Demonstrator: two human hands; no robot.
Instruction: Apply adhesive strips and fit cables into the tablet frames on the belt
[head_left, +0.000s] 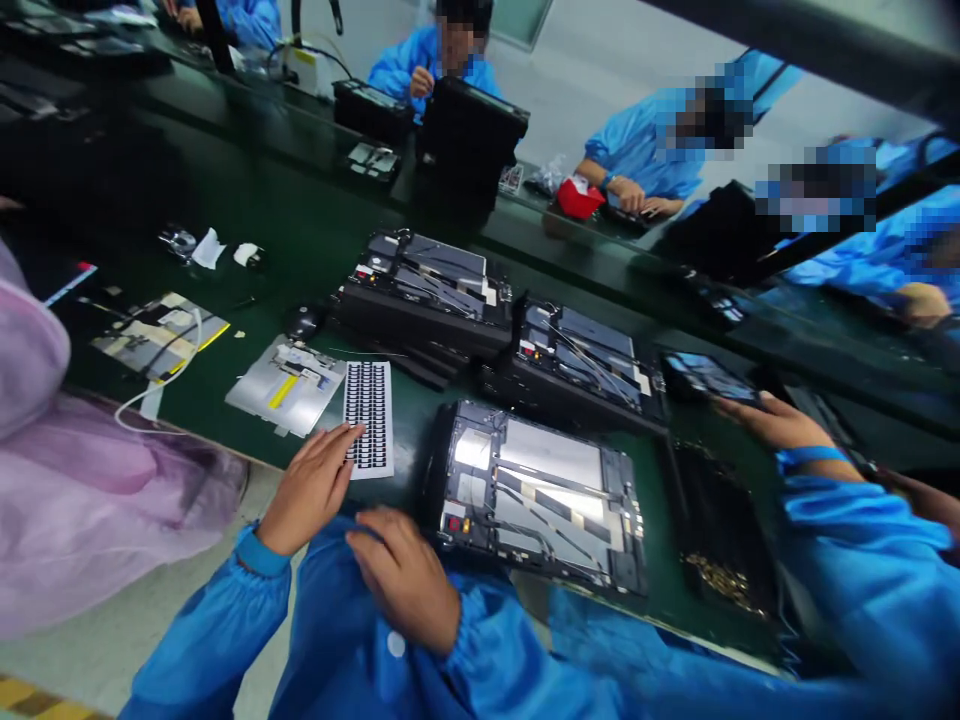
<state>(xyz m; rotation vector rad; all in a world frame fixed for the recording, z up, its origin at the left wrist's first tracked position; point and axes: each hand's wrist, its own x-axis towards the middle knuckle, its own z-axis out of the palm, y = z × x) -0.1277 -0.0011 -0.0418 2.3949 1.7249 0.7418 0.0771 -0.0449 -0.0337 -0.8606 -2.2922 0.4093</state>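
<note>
My left hand [313, 488] lies at the table's front edge, fingers stretched out, their tips on the left side of a white sheet of small black labels [368, 415]. My right hand [409, 578] is in front of my body by the table edge, fingers loosely bent and apart, with nothing visible in it. To its right is a stack of tablet-like device housings [551, 465], the top one showing a silvery inside with dark flat cables. Left of the label sheet lies a silver metal plate [289, 388] with a yellow strip.
Two more stacks of housings, a left one [427, 275] and a right one [581, 345], stand behind. A flat part with a white cable [161, 335] lies left. A co-worker's hand [784, 420] holds a device [709, 375] at right. A person in pink [82, 480] is at left; others sit opposite.
</note>
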